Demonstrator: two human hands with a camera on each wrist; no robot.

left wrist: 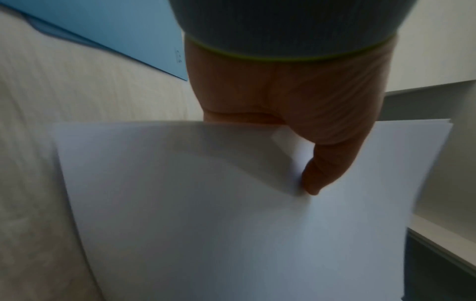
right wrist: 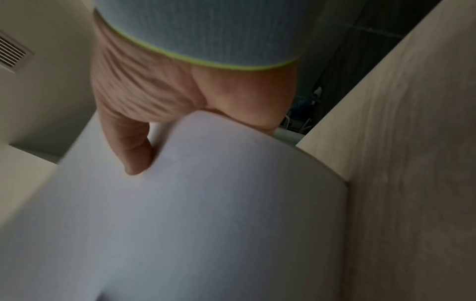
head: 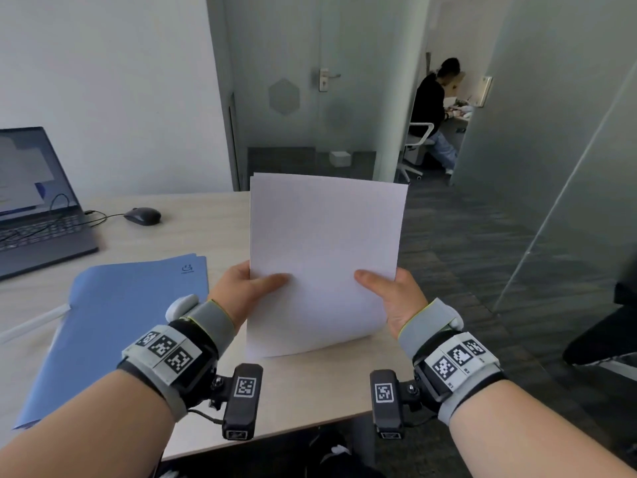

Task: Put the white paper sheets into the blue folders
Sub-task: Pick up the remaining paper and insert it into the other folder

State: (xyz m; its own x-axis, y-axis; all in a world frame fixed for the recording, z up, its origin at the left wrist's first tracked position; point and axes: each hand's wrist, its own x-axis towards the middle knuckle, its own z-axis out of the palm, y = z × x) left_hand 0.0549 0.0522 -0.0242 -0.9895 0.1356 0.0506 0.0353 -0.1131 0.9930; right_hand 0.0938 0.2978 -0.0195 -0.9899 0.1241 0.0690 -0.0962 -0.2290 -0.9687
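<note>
You hold the white paper sheets upright above the desk's right edge, their lower edge close over the desktop near the front right corner. At the top left corner a second sheet edge shows just behind the front one, so there is more than one sheet. Your left hand pinches the lower left side of the sheets, thumb lying flat across the front face and the other fingers hidden behind; the left wrist view shows the thumb pressing into the paper. Your right hand pinches the lower right side in the same way, thumb on the front, and the right wrist view shows the paper bowing outward under that thumb.

The blue folders lie flat and closed on the desk just left of your left hand, reaching toward the desk's front left part. A white strip-like object lies at their left edge. Toward the desk's back left sit an open laptop and a black mouse. Beyond the glass partition a person sits on a chair.
</note>
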